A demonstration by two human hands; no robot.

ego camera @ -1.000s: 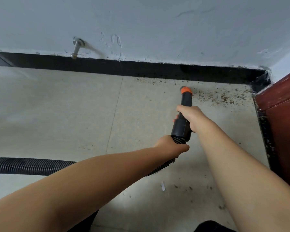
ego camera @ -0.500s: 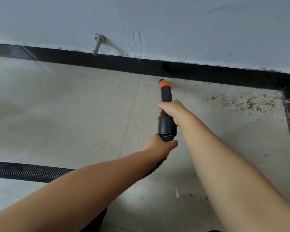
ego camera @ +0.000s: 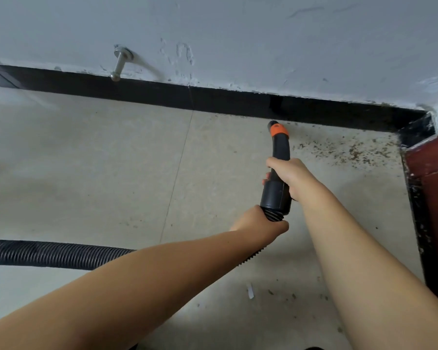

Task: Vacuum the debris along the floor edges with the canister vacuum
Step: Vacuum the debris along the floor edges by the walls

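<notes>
At lower centre the left hand [ego camera: 259,222] grips the ribbed hose [ego camera: 48,254]; above it the right hand [ego camera: 287,176] wraps the black nozzle [ego camera: 278,157], its orange tip by the baseboard [ego camera: 213,99], debris [ego camera: 352,151] scattered toward upper right

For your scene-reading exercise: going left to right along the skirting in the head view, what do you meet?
Door stopper → nozzle → debris → red door.
</notes>
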